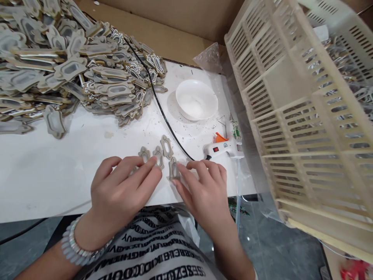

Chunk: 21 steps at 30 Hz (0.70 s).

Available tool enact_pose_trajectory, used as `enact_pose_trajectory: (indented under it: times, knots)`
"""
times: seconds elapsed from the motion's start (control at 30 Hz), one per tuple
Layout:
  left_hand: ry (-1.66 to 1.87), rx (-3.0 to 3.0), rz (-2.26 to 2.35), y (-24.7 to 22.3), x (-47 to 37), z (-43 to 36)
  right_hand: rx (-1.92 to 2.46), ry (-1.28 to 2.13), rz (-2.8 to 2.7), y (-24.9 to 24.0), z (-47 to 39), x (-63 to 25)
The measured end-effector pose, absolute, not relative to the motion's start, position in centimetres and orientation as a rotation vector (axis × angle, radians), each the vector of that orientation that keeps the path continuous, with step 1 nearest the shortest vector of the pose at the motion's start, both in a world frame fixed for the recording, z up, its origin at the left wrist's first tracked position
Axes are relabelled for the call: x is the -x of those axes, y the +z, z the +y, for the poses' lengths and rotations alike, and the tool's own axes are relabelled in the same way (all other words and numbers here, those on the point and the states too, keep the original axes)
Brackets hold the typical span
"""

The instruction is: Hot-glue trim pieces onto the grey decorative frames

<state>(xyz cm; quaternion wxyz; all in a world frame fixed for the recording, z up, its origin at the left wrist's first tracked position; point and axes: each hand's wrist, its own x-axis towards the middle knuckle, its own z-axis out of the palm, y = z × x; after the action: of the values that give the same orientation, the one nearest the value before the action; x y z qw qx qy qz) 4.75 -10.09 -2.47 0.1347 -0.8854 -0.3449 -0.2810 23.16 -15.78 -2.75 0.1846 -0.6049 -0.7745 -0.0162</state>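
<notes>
Several small grey frame-shaped pieces lie on the white table in front of me. My left hand (125, 186), with beads at its wrist, rests over some of them, fingertips at a grey piece (158, 157); its fingers lie close together and cover part of the group. My right hand (202, 186) has thumb and forefinger at the side of another grey piece (174, 170), which lies nearest the table's front edge. One more piece (166, 147) lies untouched just beyond, and another (143, 154) shows above my left fingers.
A large heap of similar pieces (70, 70) fills the back left. A black cable (159, 103) runs to a white glue gun (220, 149) at right. Behind stands a white bowl (196, 100); a plastic crate (291, 109) stands on the right.
</notes>
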Motion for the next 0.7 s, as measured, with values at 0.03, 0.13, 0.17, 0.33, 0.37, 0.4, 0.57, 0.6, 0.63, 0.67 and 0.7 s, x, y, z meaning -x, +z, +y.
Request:
enact_pose_trajectory:
  times: [0.03,0.13,0.17,0.33,0.37,0.4,0.57,0.6,0.63,0.67,0.7]
  knots:
    - [-0.811,2.564,-0.993,-2.5,-4.7,-10.1,1.714,-0.036,-2.203,-2.9,-15.9,-23.2]
    - [-0.801,2.557,-0.987,-2.6,-4.7,-10.1,1.735,-0.014,-2.229,-3.4,-16.2,-23.3]
    - [-0.795,2.556,-0.987,-2.6,-4.7,-10.1,1.740,-0.014,-2.228,-3.5,-16.3,-23.3]
    - [-0.768,2.570,-1.005,-2.3,-4.7,-10.2,1.741,-0.061,-2.210,-4.3,-16.8,-23.0]
    - [-0.761,2.575,-1.017,-2.2,-4.7,-10.2,1.743,-0.071,-2.205,-4.4,-16.9,-22.9]
    - [-0.760,2.575,-1.021,-2.2,-4.7,-10.2,1.743,-0.081,-2.198,-4.6,-16.9,-22.8]
    - [-0.754,2.548,-1.007,-2.4,-4.8,-10.3,1.729,-0.069,-2.140,-4.8,-17.3,-22.2]
    - [-0.746,2.545,-1.003,-2.4,-4.8,-10.3,1.725,-0.057,-2.127,-4.8,-17.4,-22.1]
    - [-0.736,2.543,-1.004,-2.5,-4.8,-10.3,1.720,-0.046,-2.115,-4.8,-17.4,-22.1]
    - [-0.734,2.540,-0.999,-2.5,-4.8,-10.3,1.714,-0.036,-2.107,-4.8,-17.5,-22.0]
    - [-0.732,2.540,-0.998,-2.4,-4.8,-10.2,1.710,-0.027,-2.102,-4.9,-17.5,-22.0]
